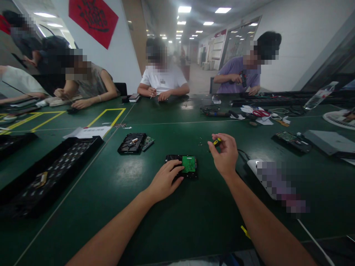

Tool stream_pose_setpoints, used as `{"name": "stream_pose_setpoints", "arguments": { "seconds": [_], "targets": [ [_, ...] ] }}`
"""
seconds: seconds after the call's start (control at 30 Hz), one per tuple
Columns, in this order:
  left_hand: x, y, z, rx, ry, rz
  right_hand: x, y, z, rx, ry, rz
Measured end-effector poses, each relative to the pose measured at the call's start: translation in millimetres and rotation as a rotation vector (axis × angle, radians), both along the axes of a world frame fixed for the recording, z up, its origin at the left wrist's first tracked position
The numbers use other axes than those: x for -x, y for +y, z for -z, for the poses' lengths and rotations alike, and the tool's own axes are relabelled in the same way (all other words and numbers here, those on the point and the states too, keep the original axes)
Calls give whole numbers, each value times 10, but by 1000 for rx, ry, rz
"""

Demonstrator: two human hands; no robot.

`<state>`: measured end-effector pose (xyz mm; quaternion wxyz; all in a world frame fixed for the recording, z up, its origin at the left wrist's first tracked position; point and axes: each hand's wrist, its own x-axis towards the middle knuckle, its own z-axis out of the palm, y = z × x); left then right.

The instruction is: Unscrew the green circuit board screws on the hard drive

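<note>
A hard drive (189, 164) with a green circuit board lies on the green table in front of me. My left hand (169, 176) rests over its left part, fingers stretched across the top and the thumb by the near edge. To the right of the drive, above the table, my right hand (226, 152) is closed around a small screwdriver (217, 142) with a yellow and black handle. Its shaft is hard to make out. Several tiny screws (200, 141) lie scattered between the drive and my right hand.
At left stand a long black tray (83, 152) and an opened drive casing (132, 142) beside a loose circuit board (148, 143). Another drive (291, 142), a white cabled device (262, 175) and a grey box (330, 142) are at right. Several people work across the table.
</note>
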<state>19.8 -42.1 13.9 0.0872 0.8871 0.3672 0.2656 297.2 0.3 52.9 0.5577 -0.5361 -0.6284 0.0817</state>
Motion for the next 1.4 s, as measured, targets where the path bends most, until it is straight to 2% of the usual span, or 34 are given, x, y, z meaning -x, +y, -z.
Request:
{"name": "stream_pose_setpoints", "arguments": {
  "seconds": [0.03, 0.1, 0.27, 0.33, 0.5, 0.63, 0.7, 0.77, 0.87, 0.93, 0.97, 1.17, 1.4],
  "targets": [
    [0, 4, 8, -1, -3, 2, 9, -28, -30, -101, -9, 31],
    [1, 12, 23, -3, -3, 6, 41, -62, -49, -156, -67, 40],
    [5, 16, 35, -4, 16, 5, 143, -41, 48, 119, -133, -175],
    [4, 13, 31, -1, 15, 3, 160, -32, 78, 193, -109, -204],
    [4, 11, 26, 1, 7, 9, 126, -46, 54, 187, -22, -130],
    [9, 12, 21, 6, 4, 8, 71, 28, -94, 175, -4, -18],
    [14, 12, 17, 5, 4, 12, 30, 136, -198, 195, -82, 13],
    [20, 8, 11, 2, 6, 14, -24, 294, -286, 219, -199, 139],
    [28, -2, -6, -2, 11, 15, -109, 591, -327, 425, -413, 193],
    [31, -8, -21, 2, 13, 17, -144, 793, -280, 583, -623, 184],
    [33, -10, -27, 5, 13, 20, -150, 887, -238, 624, -650, 193],
    [33, -3, -15, 5, -19, 29, -87, 1292, 48, 758, -677, 197],
    [34, 7, 1, 5, -17, 31, -25, 1583, 161, 837, -632, 175]
  ]
}}
